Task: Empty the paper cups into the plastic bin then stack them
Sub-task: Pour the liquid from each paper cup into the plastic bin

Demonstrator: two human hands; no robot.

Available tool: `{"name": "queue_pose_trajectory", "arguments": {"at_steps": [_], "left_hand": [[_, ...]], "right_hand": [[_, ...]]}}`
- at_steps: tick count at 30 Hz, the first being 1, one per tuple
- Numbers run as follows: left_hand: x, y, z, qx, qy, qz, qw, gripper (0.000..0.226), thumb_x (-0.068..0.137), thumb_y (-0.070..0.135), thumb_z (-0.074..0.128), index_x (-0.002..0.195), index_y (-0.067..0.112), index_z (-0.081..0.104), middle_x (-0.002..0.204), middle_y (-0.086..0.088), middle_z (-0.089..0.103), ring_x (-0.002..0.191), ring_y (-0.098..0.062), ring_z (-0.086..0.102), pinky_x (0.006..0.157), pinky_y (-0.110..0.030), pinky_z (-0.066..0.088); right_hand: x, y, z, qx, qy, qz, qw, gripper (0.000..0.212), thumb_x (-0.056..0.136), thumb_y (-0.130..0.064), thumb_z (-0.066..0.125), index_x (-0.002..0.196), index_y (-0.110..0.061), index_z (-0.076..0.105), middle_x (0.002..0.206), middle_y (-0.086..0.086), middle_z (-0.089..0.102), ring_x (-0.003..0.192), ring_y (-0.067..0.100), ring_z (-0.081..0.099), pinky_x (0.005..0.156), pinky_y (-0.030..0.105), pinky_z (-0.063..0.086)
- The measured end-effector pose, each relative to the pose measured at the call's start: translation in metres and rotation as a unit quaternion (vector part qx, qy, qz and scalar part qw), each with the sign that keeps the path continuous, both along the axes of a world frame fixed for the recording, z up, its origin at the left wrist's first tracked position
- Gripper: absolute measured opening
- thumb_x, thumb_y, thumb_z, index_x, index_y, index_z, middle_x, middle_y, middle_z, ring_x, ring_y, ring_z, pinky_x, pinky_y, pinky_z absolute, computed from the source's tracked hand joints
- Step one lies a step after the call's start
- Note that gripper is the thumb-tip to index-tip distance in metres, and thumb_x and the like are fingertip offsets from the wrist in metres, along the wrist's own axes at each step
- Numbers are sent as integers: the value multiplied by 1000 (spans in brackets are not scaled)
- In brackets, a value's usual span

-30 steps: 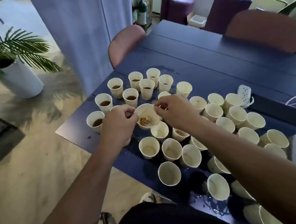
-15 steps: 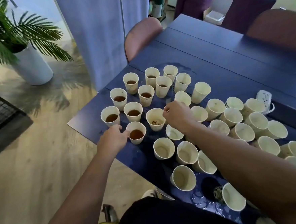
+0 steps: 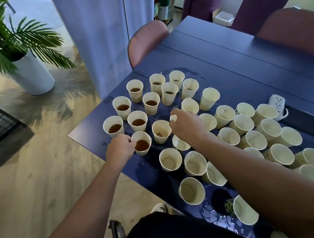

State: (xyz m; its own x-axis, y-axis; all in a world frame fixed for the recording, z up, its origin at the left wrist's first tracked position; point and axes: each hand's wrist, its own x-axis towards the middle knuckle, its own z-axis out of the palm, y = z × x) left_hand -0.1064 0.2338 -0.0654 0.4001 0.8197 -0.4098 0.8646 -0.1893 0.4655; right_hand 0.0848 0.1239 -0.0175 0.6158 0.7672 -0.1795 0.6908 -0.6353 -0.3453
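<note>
Many cream paper cups stand on the dark blue table (image 3: 222, 58). Several at the left hold brown liquid, and the many cups (image 3: 254, 140) to the right look empty. My left hand (image 3: 120, 148) grips the left side of the nearest full cup (image 3: 142, 145) at its rim. A cup with brown dregs (image 3: 161, 132) stands just right of it. Over that cup's right rim, my right hand (image 3: 187, 126) pinches a small white piece (image 3: 173, 117). No plastic bin is in view.
A white power strip (image 3: 277, 103) lies at the table's right side. Wet patches (image 3: 212, 210) show near the front edge. A pink chair (image 3: 147, 39) stands at the far left corner, and a potted palm (image 3: 32, 75) is on the floor at left.
My left hand left the cup with dregs and moved down-left to the full cup. My right hand drew back from the dregs cup and now pinches a white piece.
</note>
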Motion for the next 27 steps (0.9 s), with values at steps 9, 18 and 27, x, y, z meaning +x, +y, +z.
{"name": "queue_pose_trajectory", "arguments": {"at_steps": [9, 18, 27], "left_hand": [[-1, -4, 13, -14, 2, 10, 1000, 29, 97, 23, 61, 74, 10, 72, 68, -6, 65, 65, -18, 59, 62, -32, 46], [-8, -17, 72, -14, -61, 41, 997, 29, 89, 19, 62, 64, 13, 74, 66, -5, 72, 75, -26, 68, 78, -41, 55], [22, -66, 147, -20, -209, 12, 978, 19, 91, 19, 64, 77, 20, 77, 63, 4, 73, 62, -11, 68, 75, -34, 57]], "right_hand": [[-7, -15, 5, 53, 49, -2, 997, 29, 96, -31, 49, 122, -30, 62, 105, -4, 70, 95, 22, 64, 80, 42, 57], [-22, -40, 4, 110, 122, 51, 985, 40, 92, -13, 54, 129, -28, 61, 106, -9, 68, 96, 14, 63, 87, 35, 54], [-30, -66, 27, 186, 299, 95, 931, 79, 72, -25, 88, 136, -35, 41, 115, -26, 57, 105, -15, 53, 86, 10, 43]]}}
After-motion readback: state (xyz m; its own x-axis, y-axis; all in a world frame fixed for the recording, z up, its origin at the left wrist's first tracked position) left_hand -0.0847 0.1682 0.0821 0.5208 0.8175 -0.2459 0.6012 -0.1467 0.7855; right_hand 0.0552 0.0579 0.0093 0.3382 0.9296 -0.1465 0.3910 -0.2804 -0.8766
